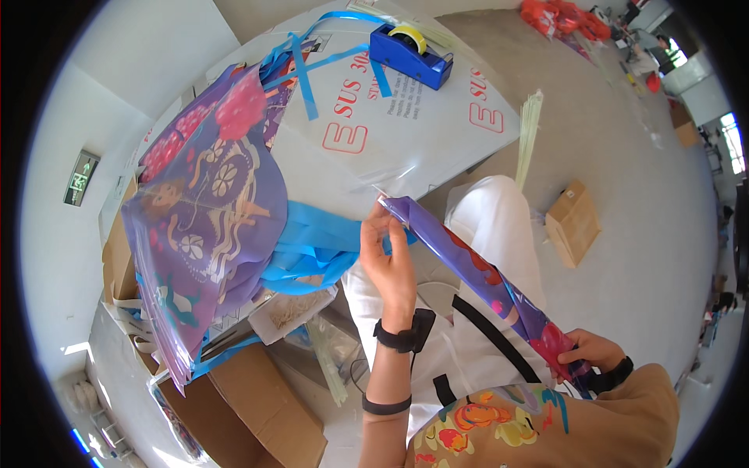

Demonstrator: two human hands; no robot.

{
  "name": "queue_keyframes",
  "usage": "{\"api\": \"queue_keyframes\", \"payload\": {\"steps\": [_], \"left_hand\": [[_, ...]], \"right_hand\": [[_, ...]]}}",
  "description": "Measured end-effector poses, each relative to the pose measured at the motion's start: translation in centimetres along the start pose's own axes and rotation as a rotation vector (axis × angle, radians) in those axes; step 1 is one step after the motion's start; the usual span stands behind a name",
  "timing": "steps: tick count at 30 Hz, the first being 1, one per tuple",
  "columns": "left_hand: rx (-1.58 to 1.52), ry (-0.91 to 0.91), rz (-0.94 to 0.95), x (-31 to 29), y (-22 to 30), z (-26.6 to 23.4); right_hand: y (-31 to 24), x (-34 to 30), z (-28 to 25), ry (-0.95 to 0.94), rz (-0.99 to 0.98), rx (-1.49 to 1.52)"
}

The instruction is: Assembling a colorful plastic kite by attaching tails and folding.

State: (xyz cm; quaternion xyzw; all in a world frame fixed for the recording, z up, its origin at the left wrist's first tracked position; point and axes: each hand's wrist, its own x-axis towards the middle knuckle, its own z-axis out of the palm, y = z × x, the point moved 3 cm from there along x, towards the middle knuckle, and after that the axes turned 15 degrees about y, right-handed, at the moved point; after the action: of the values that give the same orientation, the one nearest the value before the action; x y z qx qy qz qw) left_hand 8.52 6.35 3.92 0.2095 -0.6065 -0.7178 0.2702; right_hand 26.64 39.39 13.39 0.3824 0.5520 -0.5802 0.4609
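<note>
- Big red capitals and numerals [353, 87] march across the counter's pale covering [324, 175]!
- Just below, a red boxed emblem [345, 138]; a matching red emblem [485, 118] pops up rightward!
- Between them, fine dark print [404, 97]!
- Over on the left wall [55, 234], a green pictogram sign [79, 179]!

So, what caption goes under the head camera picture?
Right hand holds a long, patterned purple roll, left hand at its tip.

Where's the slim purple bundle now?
Head view, right of centre: the purple bundle slants down from the left hand to the right hand, across the white trousers.
</note>
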Motion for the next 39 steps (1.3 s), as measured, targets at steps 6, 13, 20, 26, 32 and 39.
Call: {"api": "queue_keyframes", "payload": {"steps": [6, 13, 20, 26, 32, 39], "left_hand": [[0.025, -0.105, 0.164, -0.7, 0.2, 0.9], [-0.085, -0.107, -0.006, 0.0, -1.1, 1.3], [-0.273, -0.139, -0.11, 0.2, -0.4, 2.4], [0.168, -0.318, 0.157, -2.3, 2.0, 3.3], [0.311, -0.438, 0.713, -3.2, 6.3, 5.4], [0.216, -0.515, 0.828, -3.4, 7.7, 4.0]], "right_hand": [[0.4, 0.5, -0.1, -0.049, 0.034, 0.113], [1.9, 1.7, 0.0, -0.378, 0.106, 0.239], [3.1, 2.5, 0.3, -0.533, 0.115, 0.317], [-0.5, 3.2, 2.1, -0.151, -0.077, 0.219], [-8.7, 2.6, 5.1, -0.066, -0.368, 0.049], [-18.2, 2.6, 11.6, -0.245, -1.01, -0.043]]}}
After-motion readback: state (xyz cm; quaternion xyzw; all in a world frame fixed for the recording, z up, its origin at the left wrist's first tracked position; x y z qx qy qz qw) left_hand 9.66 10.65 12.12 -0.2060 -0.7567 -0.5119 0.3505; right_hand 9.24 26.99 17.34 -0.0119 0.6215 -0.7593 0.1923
